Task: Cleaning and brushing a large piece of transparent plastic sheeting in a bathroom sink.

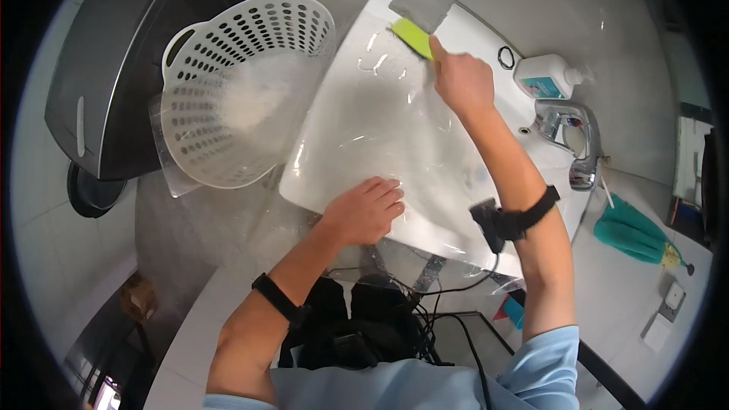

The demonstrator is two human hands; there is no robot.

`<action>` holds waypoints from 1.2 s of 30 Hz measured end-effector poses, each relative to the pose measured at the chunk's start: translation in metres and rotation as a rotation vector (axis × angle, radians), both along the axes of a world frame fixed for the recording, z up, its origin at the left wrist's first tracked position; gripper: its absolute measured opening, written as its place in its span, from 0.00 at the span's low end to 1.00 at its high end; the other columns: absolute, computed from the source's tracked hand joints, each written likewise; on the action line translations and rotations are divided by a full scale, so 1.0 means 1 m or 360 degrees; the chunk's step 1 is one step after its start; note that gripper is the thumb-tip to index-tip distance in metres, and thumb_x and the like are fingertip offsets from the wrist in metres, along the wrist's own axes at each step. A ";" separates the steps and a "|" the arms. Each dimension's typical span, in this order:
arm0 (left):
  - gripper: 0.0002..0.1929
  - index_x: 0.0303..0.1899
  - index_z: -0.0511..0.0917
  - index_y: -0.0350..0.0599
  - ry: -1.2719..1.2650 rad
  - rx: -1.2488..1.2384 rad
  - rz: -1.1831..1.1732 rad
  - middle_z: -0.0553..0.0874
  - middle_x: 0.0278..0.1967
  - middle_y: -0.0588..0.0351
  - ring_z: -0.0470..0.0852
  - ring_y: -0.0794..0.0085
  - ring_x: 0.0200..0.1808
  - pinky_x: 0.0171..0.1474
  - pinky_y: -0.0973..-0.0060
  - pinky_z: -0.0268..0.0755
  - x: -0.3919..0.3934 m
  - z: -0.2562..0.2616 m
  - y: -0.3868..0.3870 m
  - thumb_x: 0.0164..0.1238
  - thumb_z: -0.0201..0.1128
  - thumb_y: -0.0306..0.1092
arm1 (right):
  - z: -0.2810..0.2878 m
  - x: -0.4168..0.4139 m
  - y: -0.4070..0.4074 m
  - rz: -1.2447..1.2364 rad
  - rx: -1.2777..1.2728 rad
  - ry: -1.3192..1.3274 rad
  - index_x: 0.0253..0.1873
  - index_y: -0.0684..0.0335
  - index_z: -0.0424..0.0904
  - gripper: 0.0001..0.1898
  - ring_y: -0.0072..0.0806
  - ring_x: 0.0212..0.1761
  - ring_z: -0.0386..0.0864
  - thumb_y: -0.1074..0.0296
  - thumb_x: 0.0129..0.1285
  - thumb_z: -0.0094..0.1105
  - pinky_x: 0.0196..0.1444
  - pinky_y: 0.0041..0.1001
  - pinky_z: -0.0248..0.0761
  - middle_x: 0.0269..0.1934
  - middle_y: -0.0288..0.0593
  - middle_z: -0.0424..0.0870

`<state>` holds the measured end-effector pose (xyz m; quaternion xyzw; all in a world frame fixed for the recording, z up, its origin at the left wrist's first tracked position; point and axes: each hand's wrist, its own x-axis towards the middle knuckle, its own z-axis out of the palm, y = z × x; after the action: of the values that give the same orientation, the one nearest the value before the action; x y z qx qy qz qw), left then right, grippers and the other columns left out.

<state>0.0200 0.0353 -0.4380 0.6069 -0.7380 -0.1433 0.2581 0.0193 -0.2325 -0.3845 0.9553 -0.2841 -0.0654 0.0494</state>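
Observation:
Before me is a white sink (370, 108) with wet, shiny streaks on its basin. My right hand (464, 80) grips a lime-green brush (413, 39) at the sink's far left part, its dark bristles against the white surface. Beside the brush, a grey cloth (422, 3) lies over the sink's far corner. My left hand (367, 208) rests at the near edge of the sink, fingers slightly bent and holding nothing. A chrome faucet (586, 142) stands on the right, with a white pump bottle (544, 77) and a dark hair tie (506, 57) beyond it.
A white perforated laundry basket (248, 91) stands left of the sink, beside a dark glossy appliance (114, 62). A green cloth item (632, 233) hangs or lies on the right. Black cables (467, 287) run from my right forearm strap below the sink's near edge.

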 end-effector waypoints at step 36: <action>0.11 0.34 0.76 0.48 0.0000 -0.0261 0.0168 0.77 0.39 0.58 0.74 0.67 0.49 0.56 0.69 0.64 -0.001 -0.006 0.009 0.49 0.63 0.37 | 0.012 -0.115 0.117 -0.0227 0.0606 -0.0198 0.67 0.55 0.71 0.24 0.52 0.21 0.73 0.65 0.66 0.58 0.28 0.40 0.67 0.21 0.59 0.74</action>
<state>0.0186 0.0439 -0.4439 0.6217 -0.7142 -0.0687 0.3141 -0.0958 -0.1159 -0.3728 0.9270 -0.3361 -0.0620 -0.1545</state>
